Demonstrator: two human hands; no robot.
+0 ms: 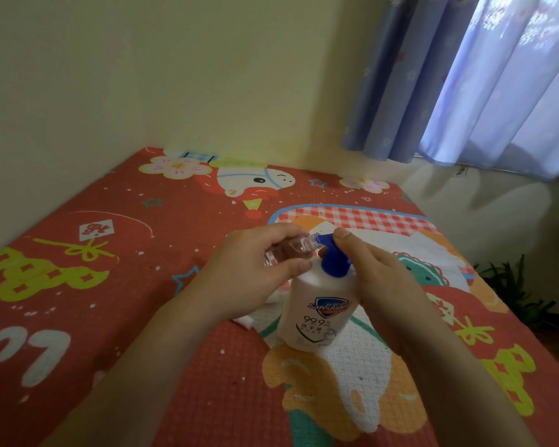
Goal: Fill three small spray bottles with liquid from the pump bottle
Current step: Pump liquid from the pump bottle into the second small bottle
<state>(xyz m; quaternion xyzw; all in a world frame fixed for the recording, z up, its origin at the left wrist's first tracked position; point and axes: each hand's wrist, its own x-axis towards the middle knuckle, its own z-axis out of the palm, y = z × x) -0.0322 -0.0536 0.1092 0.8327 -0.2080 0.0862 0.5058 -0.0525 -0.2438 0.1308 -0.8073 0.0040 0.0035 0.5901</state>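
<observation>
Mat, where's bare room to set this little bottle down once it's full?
The mat is bare on the left, between the wall and the left hand, and at the near edge between the forearms. It is crowded around the pump bottle, where small white items lie under the left wrist.

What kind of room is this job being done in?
Probably a bedroom or child's room at home: the pump bottle stands on a bright cartoon-print mat pushed into a corner of plain yellow walls, with flowered blue curtains over a window.
</observation>
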